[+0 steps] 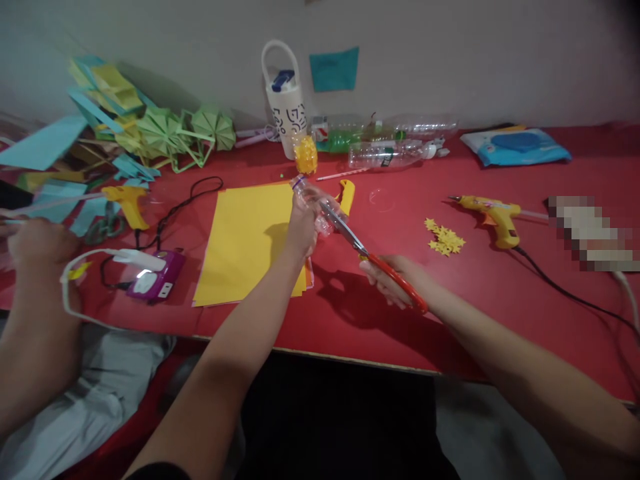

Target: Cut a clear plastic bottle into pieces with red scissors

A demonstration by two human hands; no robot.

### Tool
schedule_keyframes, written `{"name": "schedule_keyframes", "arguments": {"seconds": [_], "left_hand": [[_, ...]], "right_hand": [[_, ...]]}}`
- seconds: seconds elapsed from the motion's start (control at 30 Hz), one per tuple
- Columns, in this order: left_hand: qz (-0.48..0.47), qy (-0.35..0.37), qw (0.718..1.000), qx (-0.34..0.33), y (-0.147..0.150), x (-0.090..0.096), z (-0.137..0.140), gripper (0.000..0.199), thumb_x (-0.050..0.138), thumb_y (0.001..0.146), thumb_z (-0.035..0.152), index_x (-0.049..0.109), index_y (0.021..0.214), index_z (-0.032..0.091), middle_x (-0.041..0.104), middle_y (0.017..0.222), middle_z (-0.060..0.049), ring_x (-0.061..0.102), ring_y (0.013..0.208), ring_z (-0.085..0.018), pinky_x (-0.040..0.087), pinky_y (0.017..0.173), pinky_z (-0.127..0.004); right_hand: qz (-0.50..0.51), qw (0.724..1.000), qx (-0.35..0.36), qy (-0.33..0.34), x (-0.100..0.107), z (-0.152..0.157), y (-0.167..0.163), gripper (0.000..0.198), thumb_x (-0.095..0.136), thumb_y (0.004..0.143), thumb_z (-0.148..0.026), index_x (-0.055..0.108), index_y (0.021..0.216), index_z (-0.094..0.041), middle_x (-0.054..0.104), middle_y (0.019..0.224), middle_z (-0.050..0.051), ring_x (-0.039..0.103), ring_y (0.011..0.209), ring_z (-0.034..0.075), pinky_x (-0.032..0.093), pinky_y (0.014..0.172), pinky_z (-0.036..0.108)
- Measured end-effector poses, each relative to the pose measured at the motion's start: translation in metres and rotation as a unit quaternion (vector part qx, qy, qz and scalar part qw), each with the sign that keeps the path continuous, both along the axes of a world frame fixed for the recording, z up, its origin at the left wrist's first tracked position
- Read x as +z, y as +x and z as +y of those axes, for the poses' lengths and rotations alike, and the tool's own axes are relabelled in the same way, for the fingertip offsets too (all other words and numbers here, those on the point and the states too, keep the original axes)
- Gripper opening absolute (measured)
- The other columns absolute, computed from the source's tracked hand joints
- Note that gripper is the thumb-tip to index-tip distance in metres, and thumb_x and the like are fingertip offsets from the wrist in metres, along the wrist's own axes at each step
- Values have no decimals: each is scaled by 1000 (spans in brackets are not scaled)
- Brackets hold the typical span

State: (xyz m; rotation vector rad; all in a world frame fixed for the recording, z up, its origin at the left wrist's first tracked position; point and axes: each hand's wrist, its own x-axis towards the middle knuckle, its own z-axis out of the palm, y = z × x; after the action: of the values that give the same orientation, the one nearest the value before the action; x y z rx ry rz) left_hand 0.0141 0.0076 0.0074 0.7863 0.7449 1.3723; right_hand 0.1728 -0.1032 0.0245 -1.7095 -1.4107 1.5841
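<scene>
My left hand [303, 230] is closed around a clear plastic bottle piece [327, 223], its purple-ringed neck pointing up and away. Red-handled scissors [395, 280] are gripped in my right hand [393, 280]. Their blades reach up and left to the bottle piece and overlap it; whether they are cutting into the plastic I cannot tell. Below and left of my left hand lies a stack of yellow paper [245, 247]. Just behind the bottle piece rests a yellow-handled tool [346, 197], partly hidden. Small yellow stars [446, 240] form a pile to the right of the scissors.
A yellow glue gun [493, 213] with a cord lies at right, another glue gun [125, 203] at left near a purple power adapter [157, 277]. Plastic bottles [385, 157], a white tumbler [290, 113] and wipes [517, 147] line the wall. A co-worker's hand [43, 243] is at far left.
</scene>
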Motion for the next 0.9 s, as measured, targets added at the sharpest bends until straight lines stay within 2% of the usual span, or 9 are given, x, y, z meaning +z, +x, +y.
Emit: {"name": "schedule_keyframes", "arguments": {"seconds": [0.13, 0.2, 0.27, 0.4, 0.53, 0.77, 0.9], "left_hand": [[9, 10, 1000, -3, -3, -5, 4, 23, 60, 79, 9, 45, 86, 25, 62, 71, 4, 71, 97, -19, 58, 86, -36], [10, 17, 1000, -5, -5, -8, 6, 25, 64, 78, 12, 45, 86, 25, 62, 72, 4, 71, 98, -19, 58, 85, -34], [6, 31, 999, -6, -6, -11, 7, 26, 66, 77, 14, 45, 87, 25, 62, 73, 4, 70, 99, -19, 57, 85, -35], [11, 80, 996, -28, -5, -20, 10, 31, 72, 76, 24, 44, 89, 25, 63, 72, 4, 71, 94, -20, 57, 81, -36], [41, 112, 991, -59, -3, -24, 10, 38, 78, 73, 31, 44, 89, 25, 65, 75, 1, 71, 90, -21, 57, 73, -34], [50, 104, 992, -51, -4, -23, 9, 38, 80, 74, 33, 46, 88, 24, 69, 86, -2, 70, 99, -22, 58, 80, -37], [49, 105, 992, -49, -4, -22, 8, 40, 82, 72, 38, 48, 90, 24, 69, 82, -2, 70, 102, -23, 58, 84, -39]], "right_hand": [[-19, 1000, -5, -10, 3, 1, -1, 46, 64, 85, -58, 49, 62, -22, 40, 37, -8, 40, 29, 8, 33, 32, 21], [-19, 1000, 0, -6, 5, 1, 0, 46, 64, 85, -59, 49, 62, -22, 39, 36, -8, 40, 28, 8, 33, 33, 21], [-8, 1000, 8, 4, 5, 1, 0, 49, 65, 82, -64, 48, 62, -22, 38, 36, -9, 39, 28, 8, 33, 33, 21], [38, 998, 36, 21, -1, 0, 5, 57, 57, 78, -78, 48, 65, -23, 37, 39, -10, 37, 30, 6, 41, 40, 22], [53, 997, 54, 32, -5, 0, 9, 60, 52, 78, -82, 48, 68, -23, 38, 40, -11, 38, 32, 6, 44, 43, 23], [37, 999, -1, -17, 1, 1, 4, 52, 59, 84, -69, 47, 63, -22, 37, 37, -10, 36, 29, 6, 34, 33, 19], [37, 999, -4, -13, 0, 1, 5, 46, 62, 86, -60, 47, 63, -23, 37, 36, -10, 37, 29, 7, 32, 31, 19]]}}
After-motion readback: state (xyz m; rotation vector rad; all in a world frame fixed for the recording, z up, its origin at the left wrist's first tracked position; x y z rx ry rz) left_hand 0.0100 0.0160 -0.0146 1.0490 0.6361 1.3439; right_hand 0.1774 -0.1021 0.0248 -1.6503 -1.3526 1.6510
